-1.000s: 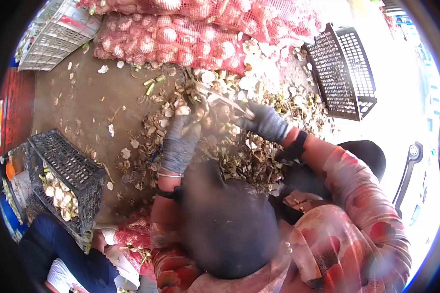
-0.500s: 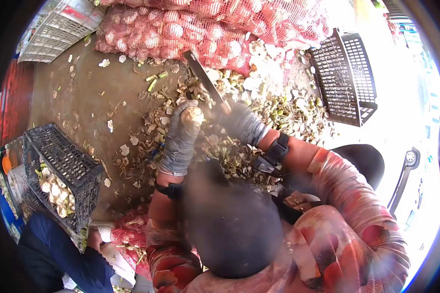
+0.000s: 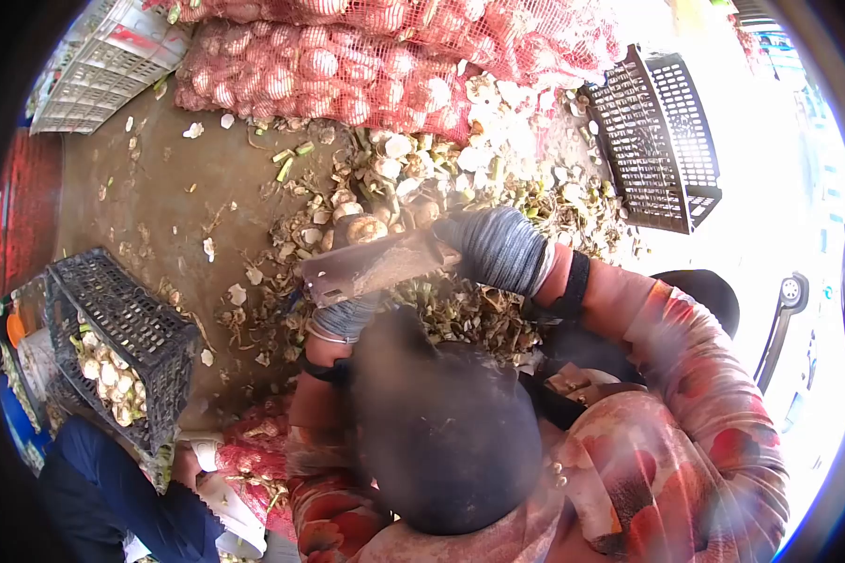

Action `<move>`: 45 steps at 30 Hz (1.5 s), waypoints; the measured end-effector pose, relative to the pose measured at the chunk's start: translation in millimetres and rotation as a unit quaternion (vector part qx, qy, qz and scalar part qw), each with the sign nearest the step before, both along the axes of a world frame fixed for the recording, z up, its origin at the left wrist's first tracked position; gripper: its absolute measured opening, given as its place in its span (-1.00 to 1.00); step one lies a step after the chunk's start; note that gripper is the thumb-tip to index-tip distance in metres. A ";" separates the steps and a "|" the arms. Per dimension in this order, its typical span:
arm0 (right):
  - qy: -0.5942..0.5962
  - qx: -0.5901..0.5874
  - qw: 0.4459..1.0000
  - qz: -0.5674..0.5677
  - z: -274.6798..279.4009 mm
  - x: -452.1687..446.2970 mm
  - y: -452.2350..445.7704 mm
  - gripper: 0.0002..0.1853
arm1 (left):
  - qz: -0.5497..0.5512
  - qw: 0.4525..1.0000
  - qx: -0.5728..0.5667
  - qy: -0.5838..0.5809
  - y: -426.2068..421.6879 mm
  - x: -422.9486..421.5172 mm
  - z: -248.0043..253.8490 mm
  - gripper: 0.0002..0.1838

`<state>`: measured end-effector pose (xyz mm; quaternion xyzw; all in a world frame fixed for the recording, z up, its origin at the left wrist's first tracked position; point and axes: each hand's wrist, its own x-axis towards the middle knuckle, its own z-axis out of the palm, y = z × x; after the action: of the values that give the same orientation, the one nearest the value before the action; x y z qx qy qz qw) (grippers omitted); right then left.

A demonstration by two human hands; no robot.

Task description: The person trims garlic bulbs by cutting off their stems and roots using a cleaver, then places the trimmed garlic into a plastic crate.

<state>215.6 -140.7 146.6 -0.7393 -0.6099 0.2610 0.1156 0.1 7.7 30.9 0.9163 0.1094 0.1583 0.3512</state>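
My right hand [image 3: 498,246], in a grey glove, is closed around the handle of a broad-bladed knife [image 3: 376,266]. The blade lies nearly level across the view, its flat side facing up, and covers most of my left hand [image 3: 347,314]. A pale garlic bulb [image 3: 366,229] shows just beyond the blade, where my gloved left hand grips it; those fingers are largely hidden. Below and around both hands is a heap of garlic peelings and cut stalks [image 3: 469,305].
Red net sacks of garlic [image 3: 329,75] lie at the back. A black crate [image 3: 643,141] stands at the right; another black crate [image 3: 127,310], with garlic in it, is at the left. Beside it a person in dark sleeves [image 3: 127,479] is at lower left.
The knife has swung from pointing up and away to lying sideways over my left hand. My right hand has turned and moved slightly right; the bulb stays near the same place.
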 end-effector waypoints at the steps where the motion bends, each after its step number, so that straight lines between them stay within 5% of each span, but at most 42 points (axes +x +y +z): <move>1: -0.035 -0.033 0.999 -0.004 -4.3 1.5 -1.2 -0.78 | 0.015 0.995 -0.100 0.000 -4.1 3.1 -2.9 -0.64; 5: -0.050 -0.015 0.999 0.010 -26.0 5.9 -13.9 -0.70 | 0.012 0.963 -0.267 0.025 -15.4 1.6 -2.9 -0.59; 7: 0.100 -0.233 0.961 -0.112 -50.5 32.8 -2.5 -0.63 | 0.169 0.890 -0.423 0.001 -14.1 9.0 73.3 -0.50; 9: -0.052 -0.206 0.973 -0.095 -96.1 62.9 -59.3 -0.59 | 0.348 0.853 -0.387 -0.042 22.9 -21.3 105.7 -0.65; 10: -0.045 -0.243 0.959 -0.135 -101.4 69.9 -70.5 -0.57 | 0.287 0.805 -0.458 -0.243 58.8 -57.0 102.3 -0.74; 11: -0.011 -0.200 0.955 -0.219 -51.5 52.8 -59.2 -0.54 | 0.232 0.718 -0.545 -0.365 80.6 -76.9 118.9 -0.70; 12: -0.015 -0.181 0.959 -0.216 -59.2 53.4 -67.8 -0.54 | 0.161 0.610 -0.616 -0.472 102.5 -96.7 135.7 -0.64; 13: -0.021 -0.154 0.965 -0.211 -70.9 57.2 -69.9 -0.55 | 0.317 0.557 -0.562 -0.523 98.4 -90.3 179.2 -0.59; 14: -0.043 -0.109 0.966 -0.231 -78.8 54.0 -68.6 -0.73 | 0.315 0.559 -0.561 -0.523 105.5 -95.7 169.2 -0.59; 16: -0.020 -0.106 0.967 -0.230 -69.2 48.6 -54.2 -0.63 | 0.291 0.718 -0.511 -0.372 123.6 -103.4 115.6 -0.51; 18: -0.006 -0.121 0.966 -0.230 -59.4 36.4 -43.6 -0.53 | 0.347 0.870 -0.340 -0.079 92.2 -42.1 71.8 -0.47; 19: 0.007 -0.105 0.968 -0.227 -55.8 31.1 -41.7 -0.55 | 0.362 0.876 -0.308 0.085 62.8 2.3 91.3 -0.45; 20: -0.001 -0.105 0.971 -0.215 -54.4 29.2 -39.3 -0.56 | 0.320 0.873 -0.355 0.099 61.0 17.0 22.8 -0.45; 22: -0.001 -0.102 0.974 -0.203 -58.7 26.2 -41.1 -0.59 | 0.263 0.866 -0.108 0.411 53.9 61.9 -15.0 -0.11; 25: -0.012 -0.130 0.977 -0.171 -48.0 24.4 -33.0 -0.58 | 0.241 0.834 -0.052 0.494 49.8 75.7 -37.3 -0.14; 27: 0.002 -0.129 0.977 -0.167 -44.8 23.8 -27.2 -0.58 | 0.236 0.844 -0.060 0.479 51.5 69.2 -50.3 -0.19; 29: 0.015 -0.135 0.977 -0.163 -51.5 19.9 -21.5 -0.60 | 0.205 0.923 -0.116 0.305 46.7 51.4 -53.5 -0.24; 30: 0.013 -0.084 0.986 -0.143 -68.6 18.4 -22.9 -0.64 | 0.167 0.952 -0.153 0.207 42.1 45.5 -53.0 -0.46; 31: 0.011 -0.107 0.986 -0.129 -55.7 13.7 -13.4 -0.69 | 0.164 0.951 -0.153 0.212 33.3 42.9 -35.2 -0.46; 33: 0.016 -0.105 0.992 -0.075 -43.8 8.3 -0.8 -0.74 | 0.129 0.858 -0.494 0.054 17.6 35.3 0.0 -0.69; 36: -0.003 -0.088 0.996 -0.030 -23.4 0.1 6.4 -0.75 | 0.073 0.941 -0.323 0.064 17.7 13.4 -6.5 -0.67; 42: 0.016 -0.088 0.996 -0.003 -7.7 -8.7 2.1 -0.74 | 0.022 0.998 -0.014 0.053 3.4 1.2 -0.6 -0.68; 43: 0.031 -0.075 0.997 0.011 -7.0 -9.7 0.8 -0.74 | 0.019 0.998 -0.014 0.053 1.6 -2.7 -4.7 -0.68; 45: 0.039 -0.064 0.997 0.000 -12.2 -13.6 -1.8 -0.73 | 0.064 0.963 -0.244 0.093 -2.5 -10.3 -4.6 -0.68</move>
<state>202.0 -142.4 134.4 -0.7344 -0.5872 0.3277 0.0919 -10.2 5.2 26.3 0.8049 0.2351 0.0631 0.5412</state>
